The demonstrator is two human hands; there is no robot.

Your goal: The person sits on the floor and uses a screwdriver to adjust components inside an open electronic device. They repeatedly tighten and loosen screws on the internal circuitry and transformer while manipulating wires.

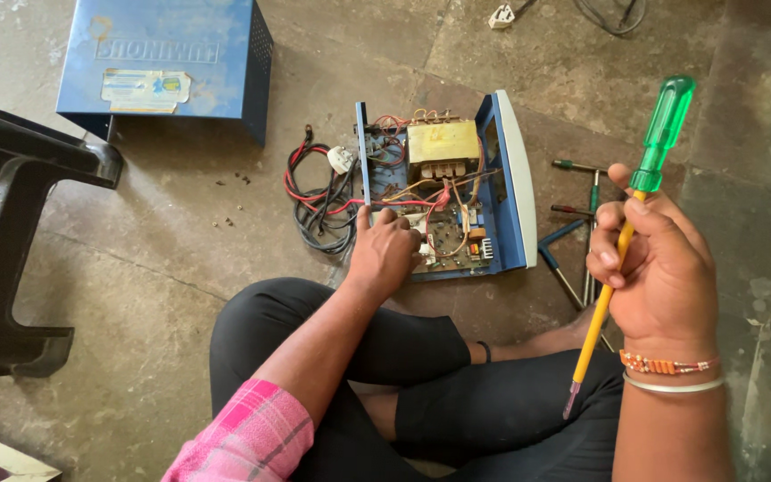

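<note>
Head view: your left hand [384,250] rested curled, holding nothing, on the circuit board [452,241] inside the opened blue unit [443,192] mid-floor. Your right hand [658,268] was wrapped around the green-handled screwdriver [625,234], tip toward your lap. I'd have flipped it tip-forward before going in, and kept clear of the wires [319,201].
</note>
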